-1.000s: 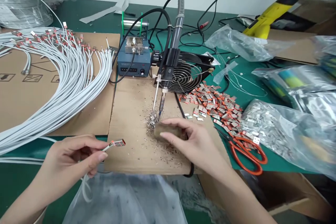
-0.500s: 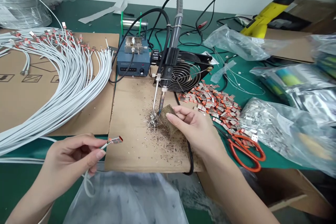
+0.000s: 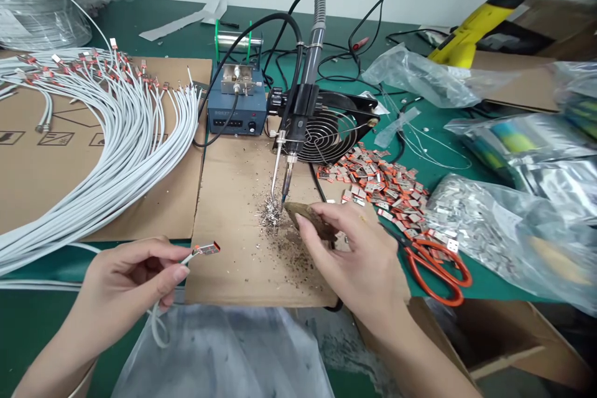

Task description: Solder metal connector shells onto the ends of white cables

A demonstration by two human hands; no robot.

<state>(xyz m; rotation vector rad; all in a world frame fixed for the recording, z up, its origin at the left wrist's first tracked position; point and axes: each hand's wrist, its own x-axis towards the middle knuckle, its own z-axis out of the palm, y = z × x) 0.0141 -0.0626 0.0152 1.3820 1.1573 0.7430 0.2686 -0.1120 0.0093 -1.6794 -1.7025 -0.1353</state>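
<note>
Left hand (image 3: 130, 277) in a pinch on white cable (image 3: 187, 259); right hand (image 3: 361, 255) tight on brown pad (image 3: 299, 208) near soldering iron (image 3: 311, 68)

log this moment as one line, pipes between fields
left hand: holds white cable near its connector | right hand: holds brown pad near soldering iron tip | left side: cable bundle | right side: connector pile
</note>
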